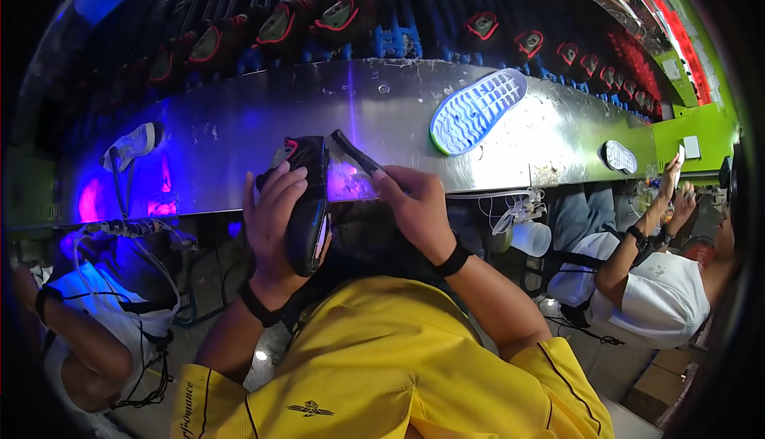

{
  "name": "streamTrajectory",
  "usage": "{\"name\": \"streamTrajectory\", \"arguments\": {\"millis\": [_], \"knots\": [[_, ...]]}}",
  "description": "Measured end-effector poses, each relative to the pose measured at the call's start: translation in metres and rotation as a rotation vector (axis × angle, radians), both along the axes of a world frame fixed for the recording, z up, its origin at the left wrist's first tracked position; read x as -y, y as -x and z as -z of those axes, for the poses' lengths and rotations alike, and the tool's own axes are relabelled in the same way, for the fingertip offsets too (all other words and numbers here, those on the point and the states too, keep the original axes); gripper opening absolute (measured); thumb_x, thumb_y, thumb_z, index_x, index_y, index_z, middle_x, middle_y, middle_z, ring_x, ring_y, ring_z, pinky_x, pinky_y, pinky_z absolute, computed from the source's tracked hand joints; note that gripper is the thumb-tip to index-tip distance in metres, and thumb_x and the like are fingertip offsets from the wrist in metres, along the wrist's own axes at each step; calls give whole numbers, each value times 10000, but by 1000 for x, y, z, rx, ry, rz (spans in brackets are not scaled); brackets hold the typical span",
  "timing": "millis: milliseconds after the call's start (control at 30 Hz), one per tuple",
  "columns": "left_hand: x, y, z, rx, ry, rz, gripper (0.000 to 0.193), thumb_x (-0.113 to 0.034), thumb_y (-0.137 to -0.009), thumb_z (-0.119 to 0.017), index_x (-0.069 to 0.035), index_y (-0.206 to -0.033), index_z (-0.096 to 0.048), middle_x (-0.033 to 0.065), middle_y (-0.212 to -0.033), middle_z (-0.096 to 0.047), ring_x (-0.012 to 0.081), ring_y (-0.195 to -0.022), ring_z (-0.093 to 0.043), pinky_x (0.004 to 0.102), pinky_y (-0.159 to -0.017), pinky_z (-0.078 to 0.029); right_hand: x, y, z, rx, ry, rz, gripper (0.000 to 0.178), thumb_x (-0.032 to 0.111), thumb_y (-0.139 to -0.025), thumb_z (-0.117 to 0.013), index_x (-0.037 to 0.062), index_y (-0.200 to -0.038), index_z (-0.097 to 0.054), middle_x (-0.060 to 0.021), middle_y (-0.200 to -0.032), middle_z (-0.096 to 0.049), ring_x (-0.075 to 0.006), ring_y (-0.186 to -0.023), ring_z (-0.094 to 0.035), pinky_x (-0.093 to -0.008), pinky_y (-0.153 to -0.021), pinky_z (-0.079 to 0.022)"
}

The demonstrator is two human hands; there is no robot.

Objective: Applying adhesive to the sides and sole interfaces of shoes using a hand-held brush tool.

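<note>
Head view: steel workbench (239,132) under violet light

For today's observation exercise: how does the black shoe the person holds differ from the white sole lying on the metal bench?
The black shoe is dark with a red-trimmed opening; the white sole is pale with a greenish rim. The shoe is gripped off the surface in the left hand, with the right hand working a dark brush on it; the sole lies untouched on the metal bench, tread up. Both are footwear parts.
</note>
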State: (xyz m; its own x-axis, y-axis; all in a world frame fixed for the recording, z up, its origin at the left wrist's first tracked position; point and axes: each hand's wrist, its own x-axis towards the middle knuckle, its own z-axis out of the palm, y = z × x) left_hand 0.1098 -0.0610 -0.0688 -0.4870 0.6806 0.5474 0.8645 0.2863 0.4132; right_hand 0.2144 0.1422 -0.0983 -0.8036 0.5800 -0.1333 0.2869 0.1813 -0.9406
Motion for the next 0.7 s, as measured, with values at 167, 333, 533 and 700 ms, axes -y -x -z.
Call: {"name": "streamTrajectory", "arguments": {"millis": [167, 333, 533, 700], "knots": [[2, -2, 5, 13, -1, -24, 681, -77, -792, -834, -58, -1376, -486, 178, -1378, -618, 402, -1352, -574, 614, -1237, -269, 8, -10, -2, -22, 80, -35, 285, 237, -997, -700, -44, -959, -732, -118, -652, -612, -149, -588, -529, -343, -583, -444], [1, -4, 7, 17, -15, -42, 684, -65, -794, -834, -57, -1382, -485, 179, -1375, -620, 407, -1355, -574, 609, -1237, -268, 10, -29, -20, 79, 361, -115, 268, 232, -1041, -670, -13, -1002, -771, 33, -685, -575, -41, -654, -488, -236, -575, -359], [-3, -5, 1, 9, 17, -63, 663, -83, -810, -821, -47, -1389, -500, 169, -1387, -621, 398, -1362, -571, 594, -1243, -263, 8, -51, -36, 13, 531, -178, 252, 202, -1051, -654, -15, -1077, -779, 36, -737, -599, -36, -668, -494, -207, -579, -333], [-13, -10, -12, 24, 39, -79, 698, -115, -794, -822, -40, -1412, -507, 161, -1394, -621, 393, -1371, -562, 581, -1245, -261, 18, -61, -49, -67, 507, -98, 200, 150, -1018, -696, -45, -1024, -742, 1, -741, -618, -62, -690, -519, -254, -608, -408]]}}
